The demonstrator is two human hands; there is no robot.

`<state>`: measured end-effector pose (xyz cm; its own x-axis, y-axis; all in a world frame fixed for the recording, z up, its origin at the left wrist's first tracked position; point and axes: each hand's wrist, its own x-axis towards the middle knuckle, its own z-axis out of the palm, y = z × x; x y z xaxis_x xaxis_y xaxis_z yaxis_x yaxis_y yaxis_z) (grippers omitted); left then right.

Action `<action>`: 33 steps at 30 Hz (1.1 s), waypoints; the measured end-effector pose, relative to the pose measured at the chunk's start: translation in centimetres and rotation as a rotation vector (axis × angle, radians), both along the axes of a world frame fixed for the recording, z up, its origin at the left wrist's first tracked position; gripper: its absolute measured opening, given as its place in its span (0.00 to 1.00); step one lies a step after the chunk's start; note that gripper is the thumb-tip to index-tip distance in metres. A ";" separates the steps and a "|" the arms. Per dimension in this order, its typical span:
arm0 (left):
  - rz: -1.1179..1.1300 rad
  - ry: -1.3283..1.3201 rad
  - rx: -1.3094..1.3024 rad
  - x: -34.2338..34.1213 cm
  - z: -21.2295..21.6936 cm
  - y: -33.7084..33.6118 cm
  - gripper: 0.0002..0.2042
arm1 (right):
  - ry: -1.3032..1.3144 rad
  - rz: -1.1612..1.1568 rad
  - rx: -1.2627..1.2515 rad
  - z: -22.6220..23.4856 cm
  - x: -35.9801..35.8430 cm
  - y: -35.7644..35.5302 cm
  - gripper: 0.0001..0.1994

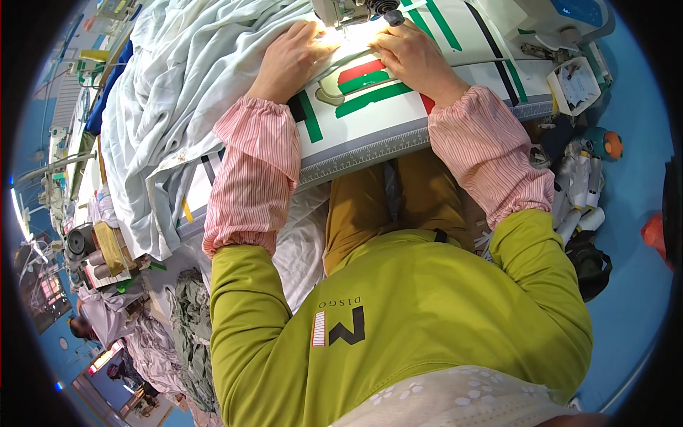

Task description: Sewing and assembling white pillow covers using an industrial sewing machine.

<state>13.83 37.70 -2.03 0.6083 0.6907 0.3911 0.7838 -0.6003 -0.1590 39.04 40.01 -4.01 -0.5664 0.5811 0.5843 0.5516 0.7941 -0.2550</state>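
At the far edge of the table, the needle area of a sewing machine [348, 16] glows under a bright lamp. My left hand [290, 60] bends its fingers onto the pale cloth [206, 64] just left of the needle. On the other side, my right hand [416, 62] is closed, thumb and fingers pinched at the cloth's edge beside the needle. Glare washes out the fingertips and the strip of cloth between the hands. The cloth spreads in deep folds leftward and hangs over the table's front edge.
Green and red tape strips [373, 99] mark the white tabletop, beside a curved metal lever [329, 97]. A ruler strip [370, 149] lines the front edge. A small white box [573, 85] sits at right, above thread cones [583, 181]. Crumpled garments [192, 313] lie lower left.
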 end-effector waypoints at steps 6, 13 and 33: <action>0.071 -0.037 -0.032 -1.6 1.5 -2.4 0.13 | 0.041 0.070 -0.015 0.3 -1.1 -0.7 0.07; 0.104 -0.356 -0.214 -8.2 4.9 -13.9 0.16 | 0.073 0.073 0.029 1.2 -0.6 -2.6 0.09; 0.125 -0.026 -0.197 -5.4 10.3 -28.3 0.08 | 0.032 0.341 0.085 4.8 -13.6 -19.9 0.10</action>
